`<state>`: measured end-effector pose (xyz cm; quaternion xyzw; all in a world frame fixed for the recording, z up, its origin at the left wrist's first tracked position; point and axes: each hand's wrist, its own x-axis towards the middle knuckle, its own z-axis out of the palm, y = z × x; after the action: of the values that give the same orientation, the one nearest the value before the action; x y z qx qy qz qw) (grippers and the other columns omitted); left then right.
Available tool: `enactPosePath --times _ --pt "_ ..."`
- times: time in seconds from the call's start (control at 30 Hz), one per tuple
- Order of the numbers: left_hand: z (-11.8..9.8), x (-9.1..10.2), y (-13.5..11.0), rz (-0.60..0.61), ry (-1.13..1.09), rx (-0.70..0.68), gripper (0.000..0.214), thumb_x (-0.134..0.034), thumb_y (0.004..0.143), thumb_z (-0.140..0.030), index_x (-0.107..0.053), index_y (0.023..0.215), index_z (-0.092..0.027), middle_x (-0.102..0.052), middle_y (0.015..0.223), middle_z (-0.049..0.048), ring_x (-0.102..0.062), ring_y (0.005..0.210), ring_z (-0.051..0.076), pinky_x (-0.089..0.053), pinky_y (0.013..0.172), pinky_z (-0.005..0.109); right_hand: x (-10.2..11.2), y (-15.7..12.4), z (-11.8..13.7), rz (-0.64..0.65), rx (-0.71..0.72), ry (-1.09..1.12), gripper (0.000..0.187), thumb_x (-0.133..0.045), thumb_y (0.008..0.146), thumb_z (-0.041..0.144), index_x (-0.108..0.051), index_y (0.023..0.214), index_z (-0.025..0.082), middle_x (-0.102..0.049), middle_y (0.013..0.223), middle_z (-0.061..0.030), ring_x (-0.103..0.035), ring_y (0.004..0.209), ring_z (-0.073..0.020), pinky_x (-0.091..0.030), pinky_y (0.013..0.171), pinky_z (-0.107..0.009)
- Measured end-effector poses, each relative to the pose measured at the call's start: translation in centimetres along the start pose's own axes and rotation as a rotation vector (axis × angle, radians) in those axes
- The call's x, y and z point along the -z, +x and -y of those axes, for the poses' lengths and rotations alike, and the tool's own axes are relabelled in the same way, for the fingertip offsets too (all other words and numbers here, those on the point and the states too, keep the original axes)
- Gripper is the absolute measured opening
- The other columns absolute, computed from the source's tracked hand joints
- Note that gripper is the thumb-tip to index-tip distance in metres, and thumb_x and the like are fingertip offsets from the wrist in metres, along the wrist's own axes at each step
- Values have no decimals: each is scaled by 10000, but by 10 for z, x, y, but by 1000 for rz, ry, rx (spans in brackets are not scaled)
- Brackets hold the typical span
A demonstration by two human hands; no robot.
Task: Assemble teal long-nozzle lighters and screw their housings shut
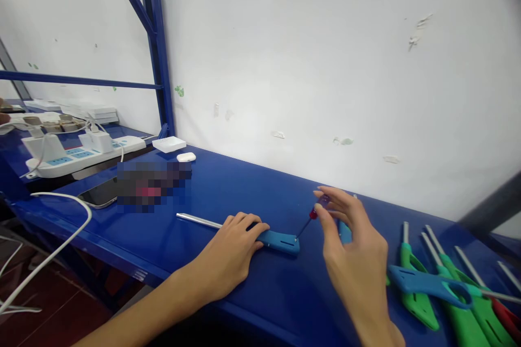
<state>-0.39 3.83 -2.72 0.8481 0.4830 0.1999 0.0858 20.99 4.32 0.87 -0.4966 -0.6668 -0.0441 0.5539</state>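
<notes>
A blue long-necked lighter [280, 241] lies on the blue table, its metal tube pointing left. My left hand [240, 241] is closed over its middle and presses it to the tabletop. Between the thumb and fingers of my right hand [352, 238] is a screwdriver [313, 213] with a reddish-purple handle. The screwdriver slants down to the left, and its tip meets the handle end of the lighter. Partly hidden behind my right hand is another blue piece [345, 232].
Several green lighters [419, 298] lie at the right, with a blue lighter [431, 284] across them. At the left are a phone [100, 193], a white earbud case [186, 157], a white tray [169, 144] and a power strip [85, 157]. A white cable [81, 227] hangs over the edge.
</notes>
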Motion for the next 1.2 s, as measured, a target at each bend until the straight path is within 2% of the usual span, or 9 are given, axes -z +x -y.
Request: enactPosePath --times 0.07,0.23,0.4,0.5,0.63,0.7,0.83,1.0,1.2 --pt "0 0 0 5 0 2 335 -536 1074 -107 -629 1380 -209 -660 1376 96 -611 1216 307 -507 1036 517 0 0 0 21 5 4 240 -609 1035 289 -688 1261 311 -782 1133 -23 -769 881 -200 -604 700 -303" --pt "-2 2 0 20 -2 7 328 -533 1077 -112 -632 1378 -198 -659 1378 103 -605 1226 316 -508 1039 532 0 0 -1 -45 26 10 157 -717 975 380 -716 1097 282 -734 1055 -25 -725 862 -199 -607 790 -344" --pt "-3 3 0 23 -1 15 336 -530 1081 -112 -625 1390 -202 -653 1393 101 -601 1230 311 -505 1046 526 0 -2 0 19 7 15 213 -638 1025 307 -698 1229 326 -782 1077 6 -773 898 -189 -597 739 -305" --pt "-3 2 0 23 0 16 335 -536 1078 -111 -626 1389 -197 -656 1385 103 -601 1226 315 -501 1047 534 -1 -2 0 19 -2 41 178 -686 1001 352 -689 1174 310 -769 1101 1 -762 882 -185 -612 750 -306" --pt "-3 2 0 21 -3 11 332 -535 1080 -115 -627 1388 -199 -656 1386 99 -603 1224 310 -504 1042 524 -1 -1 -3 -46 -17 68 145 -725 976 384 -703 1078 283 -718 1090 -27 -717 829 -178 -623 744 -324" --pt "-2 1 0 18 -3 8 336 -535 1079 -114 -627 1390 -203 -656 1386 97 -604 1226 308 -504 1042 519 -1 -1 -4 -35 -22 67 137 -683 1003 355 -715 1120 290 -743 1100 -31 -742 864 -192 -624 776 -339" --pt "-1 1 0 13 1 10 338 -536 1075 -109 -632 1385 -204 -658 1381 99 -606 1224 312 -503 1040 521 -1 -2 -3 68 -17 70 273 -591 1050 325 -673 1310 339 -794 1161 -14 -783 982 -210 -628 813 -334" --pt "-2 2 0 10 -1 13 331 -541 1073 -114 -642 1375 -206 -665 1375 99 -609 1221 309 -509 1035 513 -1 -2 -3 32 -12 50 180 -696 982 395 -696 1127 289 -765 1091 -30 -753 910 -218 -615 824 -370" --pt "-1 1 0 11 -4 11 337 -537 1068 -103 -640 1370 -209 -663 1374 99 -607 1220 311 -501 1036 514 1 -2 0 92 -25 48 252 -552 1067 315 -659 1294 319 -793 1172 -24 -786 955 -200 -616 820 -332"
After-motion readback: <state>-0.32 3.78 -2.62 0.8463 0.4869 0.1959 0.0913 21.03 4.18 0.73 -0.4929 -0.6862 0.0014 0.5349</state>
